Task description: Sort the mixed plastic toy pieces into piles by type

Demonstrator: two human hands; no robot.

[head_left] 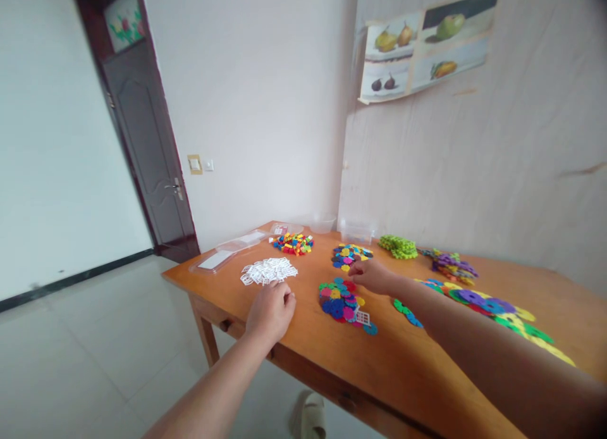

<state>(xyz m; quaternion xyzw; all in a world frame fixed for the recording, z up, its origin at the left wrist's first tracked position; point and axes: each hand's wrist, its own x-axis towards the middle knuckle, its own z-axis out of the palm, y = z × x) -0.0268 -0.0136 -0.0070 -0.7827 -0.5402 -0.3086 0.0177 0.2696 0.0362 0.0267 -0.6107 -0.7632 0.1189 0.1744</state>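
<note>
My left hand (271,309) rests at the table's near edge, fingers curled closed, just in front of a heap of white plastic frame-like pieces (269,271). Whatever it may hold is hidden. Farther right, my right hand (372,276) reaches over the table with its fingertips pinched together. It is between a far pile of small notched discs (349,254) and a nearer pile of colourful discs (336,303); anything in the pinch is too small to make out. One white window-frame piece (362,317) lies on the nearer pile's right side.
Small coloured blocks (293,243) lie behind the white heap. Clear containers (358,230) and lids (222,257) stand along the back and left of the wooden table (303,338). Green pieces (398,246), purple pieces (453,267) and large discs (488,303) lie to the right.
</note>
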